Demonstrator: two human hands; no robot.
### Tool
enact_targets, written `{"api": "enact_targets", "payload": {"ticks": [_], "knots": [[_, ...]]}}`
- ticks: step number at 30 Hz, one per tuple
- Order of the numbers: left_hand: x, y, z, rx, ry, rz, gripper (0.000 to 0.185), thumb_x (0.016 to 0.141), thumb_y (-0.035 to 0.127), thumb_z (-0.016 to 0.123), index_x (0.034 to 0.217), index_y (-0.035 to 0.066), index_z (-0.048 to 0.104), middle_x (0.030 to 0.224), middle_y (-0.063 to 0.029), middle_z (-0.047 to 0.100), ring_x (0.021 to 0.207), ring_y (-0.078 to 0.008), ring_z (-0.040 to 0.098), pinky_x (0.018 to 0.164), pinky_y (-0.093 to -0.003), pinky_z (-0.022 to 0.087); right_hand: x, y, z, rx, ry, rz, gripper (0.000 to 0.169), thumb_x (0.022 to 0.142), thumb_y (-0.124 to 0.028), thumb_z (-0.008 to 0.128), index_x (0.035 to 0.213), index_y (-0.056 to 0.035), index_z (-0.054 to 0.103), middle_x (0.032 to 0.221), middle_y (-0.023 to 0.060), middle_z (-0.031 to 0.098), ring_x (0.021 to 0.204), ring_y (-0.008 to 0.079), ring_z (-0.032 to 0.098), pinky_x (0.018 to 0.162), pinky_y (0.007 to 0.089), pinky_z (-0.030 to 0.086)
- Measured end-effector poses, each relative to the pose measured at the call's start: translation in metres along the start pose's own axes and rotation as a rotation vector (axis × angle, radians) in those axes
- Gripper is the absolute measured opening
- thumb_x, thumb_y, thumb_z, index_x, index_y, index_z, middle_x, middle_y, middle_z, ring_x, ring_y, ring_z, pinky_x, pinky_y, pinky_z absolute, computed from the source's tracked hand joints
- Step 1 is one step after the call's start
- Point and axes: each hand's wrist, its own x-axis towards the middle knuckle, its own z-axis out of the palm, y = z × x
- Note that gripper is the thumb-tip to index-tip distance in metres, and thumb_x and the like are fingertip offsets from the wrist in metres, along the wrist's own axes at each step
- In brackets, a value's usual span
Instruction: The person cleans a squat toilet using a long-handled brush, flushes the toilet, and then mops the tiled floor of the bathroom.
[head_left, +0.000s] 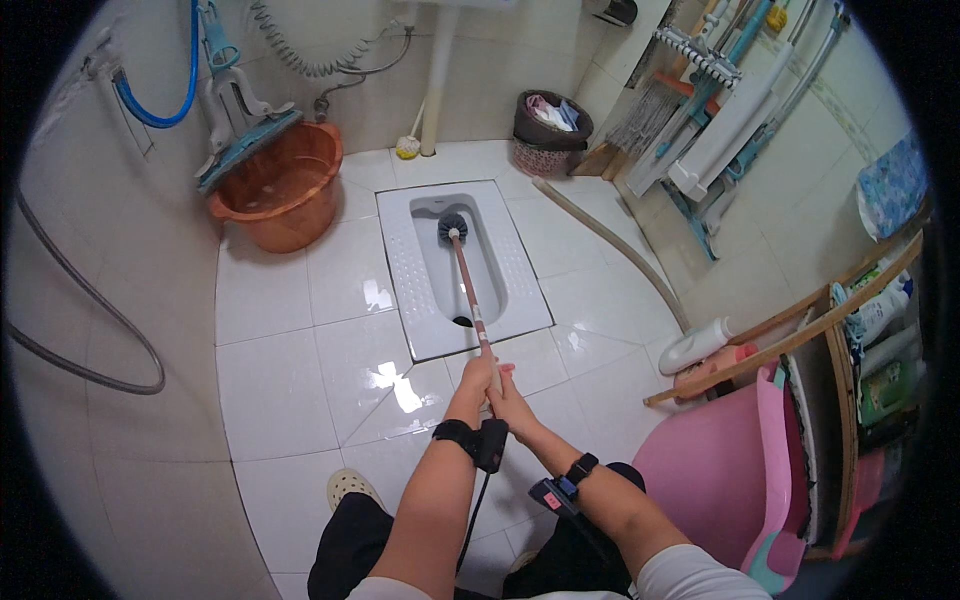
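Note:
Both of my hands grip the long pinkish handle of a toilet brush (468, 281). My left hand (474, 380) and my right hand (512, 401) are close together near the handle's lower end, in front of a white squat toilet (397, 277) set in the floor. The brush's round dark-bristled head (452, 228) is inside the basin, towards its far end; whether it touches the surface I cannot tell. Beneath the handle, the dark drain hole (462, 321) shows at the near end of the basin.
An orange-brown plastic tub (289, 214) stands left, under a blue squeegee mop (251, 146). Behind are a small brush (408, 145) and a lined waste bin (551, 131). On the right are a beige hose (615, 244), a white bottle (694, 346), a pink tub (712, 465) and hanging mops (739, 112).

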Motion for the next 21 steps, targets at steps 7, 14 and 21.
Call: {"api": "enact_targets", "payload": {"ticks": [7, 14, 21], "knots": [[-0.018, -0.076, -0.054, 0.242, -0.772, -0.512, 0.040, 0.084, 0.039, 0.057, 0.095, 0.001, 0.061, 0.092, -0.0096, 0.065, 0.075, -0.0133, 0.062, 0.069, -0.0257, 0.051, -0.130, 0.004, -0.025, 0.147, -0.239, 0.342, 0.036, 0.092, -0.030, 0.041, 0.117, -0.0060, 0.030, 0.060, 0.0034, 0.045, 0.040, 0.0143, 0.046, 0.035, 0.0269, 0.037], [-0.010, -0.087, -0.042, 0.023, -0.605, -0.302, 0.039, 0.090, 0.038, 0.048, 0.098, 0.000, 0.057, 0.092, -0.0110, 0.063, 0.080, -0.0178, 0.061, 0.072, -0.0299, 0.050, -0.105, 0.014, -0.035, -0.015, -0.190, 0.278, 0.042, 0.091, -0.031, 0.044, 0.120, -0.0025, 0.031, 0.057, 0.0036, 0.047, 0.039, 0.0140, 0.048, 0.033, 0.0263, 0.037], [-0.002, -0.022, -0.014, -0.141, 0.004, 0.075, 0.035, 0.093, 0.035, 0.039, 0.094, 0.003, 0.054, 0.089, -0.0080, 0.059, 0.080, -0.0193, 0.057, 0.071, -0.0332, 0.048, -0.005, -0.026, -0.006, -0.140, -0.030, 0.040, 0.044, 0.087, -0.029, 0.052, 0.122, -0.0056, 0.041, 0.057, 0.0020, 0.046, 0.040, 0.0104, 0.043, 0.035, 0.0245, 0.037]]}}
